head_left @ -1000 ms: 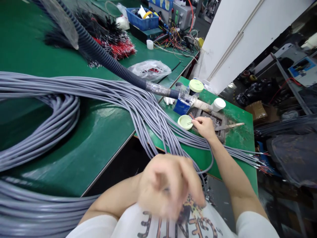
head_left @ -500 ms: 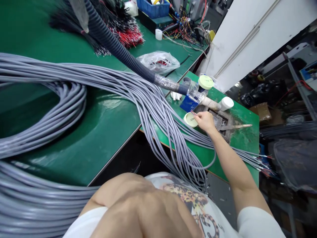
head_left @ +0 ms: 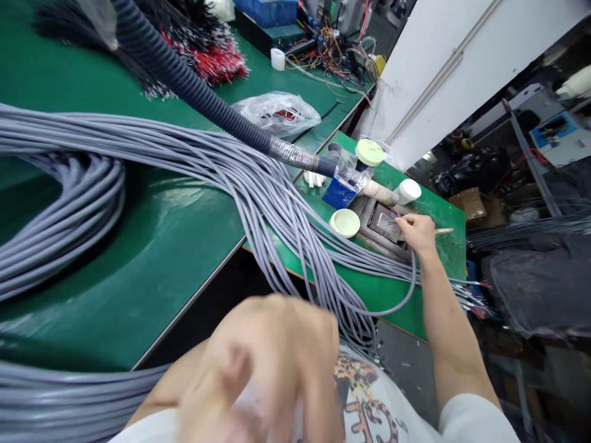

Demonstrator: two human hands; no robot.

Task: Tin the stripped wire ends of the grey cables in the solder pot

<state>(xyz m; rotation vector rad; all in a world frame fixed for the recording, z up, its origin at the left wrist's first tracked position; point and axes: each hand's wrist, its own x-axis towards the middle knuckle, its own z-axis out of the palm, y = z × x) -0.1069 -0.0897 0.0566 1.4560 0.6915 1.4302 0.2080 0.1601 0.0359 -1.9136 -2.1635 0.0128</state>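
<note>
Seemingly midway, the right hand (head_left: 415, 232) is pinching a gray cable's split wires (head_left: 394, 212) above the metal pot (head_left: 376, 239); other cable ends (head_left: 474, 300) are lying beyond, perhaps undone. The left hand (head_left: 277, 344) is appearing too blurred to tell.

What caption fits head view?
Right hand holding a gray cable, its wire ends at a grimy tray; left hand blurred in foreground.

Grey cables (head_left: 263, 184) look smooth and plastic, the green tabletop (head_left: 180, 246) glossy.
</note>
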